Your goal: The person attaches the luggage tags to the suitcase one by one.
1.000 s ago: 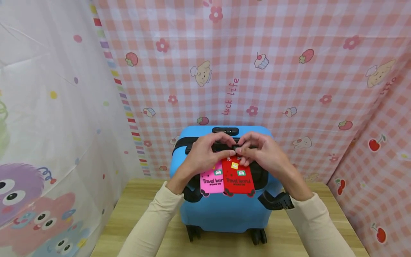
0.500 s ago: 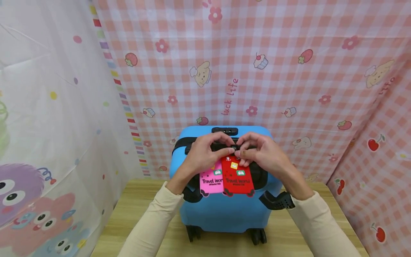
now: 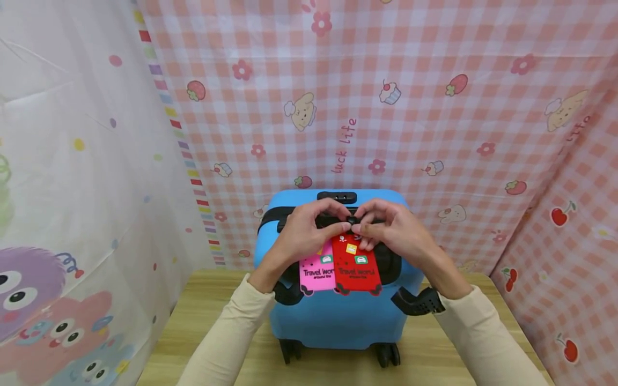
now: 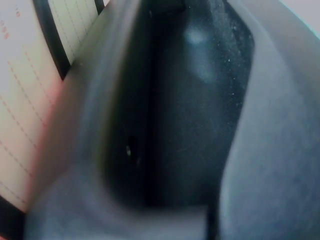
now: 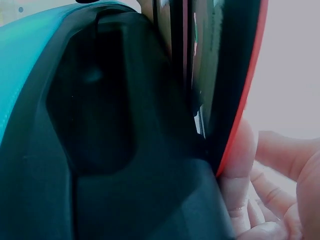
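A blue suitcase (image 3: 338,324) stands with its black side-handle panel (image 3: 391,262) toward me. Against it hang two suitcase-shaped luggage tags, a pink luggage tag (image 3: 316,274) on the left and a red luggage tag (image 3: 357,271) overlapping it. Just above the red tag, a small black strap (image 3: 353,220) sits between the fingertips of both hands. My left hand (image 3: 309,228) pinches it from the left, thumb below and forefinger above. From the other side my right hand (image 3: 401,230) pinches it too, and its fingers show beside the red tag's edge in the right wrist view.
A black combination lock (image 3: 337,197) is set in the suitcase's far edge. Black wheels (image 3: 386,354) stick out at its near end. The suitcase is on a wood-grain surface (image 3: 203,316), with a pink checked curtain (image 3: 415,134) close behind and a white printed sheet (image 3: 96,187) at left.
Both hands keep nearly the same place and grip. The black strap between the fingertips has turned slightly, and the whole head view has shifted a little.
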Available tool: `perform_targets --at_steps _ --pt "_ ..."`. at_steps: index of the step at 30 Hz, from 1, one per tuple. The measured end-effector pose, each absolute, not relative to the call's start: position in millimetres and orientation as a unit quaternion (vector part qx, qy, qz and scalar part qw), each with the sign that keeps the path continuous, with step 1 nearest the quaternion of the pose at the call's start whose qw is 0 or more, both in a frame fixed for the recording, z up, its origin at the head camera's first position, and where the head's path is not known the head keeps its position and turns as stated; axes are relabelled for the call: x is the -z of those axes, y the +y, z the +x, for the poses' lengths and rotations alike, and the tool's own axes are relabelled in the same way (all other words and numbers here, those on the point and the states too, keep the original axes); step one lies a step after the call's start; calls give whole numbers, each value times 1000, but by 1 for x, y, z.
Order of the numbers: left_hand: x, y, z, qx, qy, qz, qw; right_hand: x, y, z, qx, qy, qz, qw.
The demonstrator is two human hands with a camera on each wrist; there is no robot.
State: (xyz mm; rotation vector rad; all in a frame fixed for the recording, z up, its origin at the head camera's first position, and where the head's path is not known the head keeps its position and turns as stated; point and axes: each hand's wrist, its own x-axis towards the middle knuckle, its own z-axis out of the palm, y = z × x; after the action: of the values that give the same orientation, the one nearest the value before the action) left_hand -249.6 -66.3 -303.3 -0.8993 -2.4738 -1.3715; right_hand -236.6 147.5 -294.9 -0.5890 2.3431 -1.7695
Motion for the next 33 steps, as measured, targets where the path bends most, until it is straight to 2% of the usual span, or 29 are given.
perform_targets --at_steps 33 --pt "303 -64 -249 459 -830 -300 100 297 143 -235 594 779 -195 50"
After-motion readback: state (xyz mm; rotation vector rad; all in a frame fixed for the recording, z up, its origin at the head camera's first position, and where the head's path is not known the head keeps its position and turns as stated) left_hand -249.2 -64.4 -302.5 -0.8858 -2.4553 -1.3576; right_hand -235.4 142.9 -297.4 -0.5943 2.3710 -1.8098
